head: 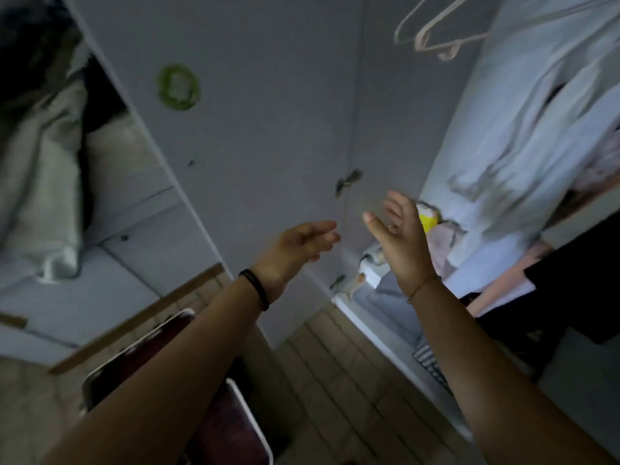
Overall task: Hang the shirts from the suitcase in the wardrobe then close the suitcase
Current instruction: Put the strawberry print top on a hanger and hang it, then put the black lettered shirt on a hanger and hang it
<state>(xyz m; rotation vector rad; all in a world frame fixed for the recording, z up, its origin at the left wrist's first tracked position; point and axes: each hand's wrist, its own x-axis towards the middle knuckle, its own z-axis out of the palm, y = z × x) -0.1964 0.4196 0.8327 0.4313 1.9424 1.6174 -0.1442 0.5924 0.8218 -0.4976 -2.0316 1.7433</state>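
Note:
Both my hands are raised in front of the wardrobe and hold nothing. My left hand (302, 245) has relaxed fingers and sits before the closed wardrobe door (268, 146). My right hand (401, 236) is spread open beside the open right section. There a pale blue shirt (523, 139) hangs, blurred. Bare light hangers (436, 31) hang above it at the top. A dark red suitcase (214, 427) with a white rim lies open on the floor under my left forearm; its inside is hidden.
Folded pale and dark clothes (43, 182) fill the open shelves at the left. A green sticker (178, 87) is on the door. A black garment (570, 290) hangs at the right edge. Small items, one yellow (427, 219), lie low in the wardrobe. The floor (335, 380) is tiled.

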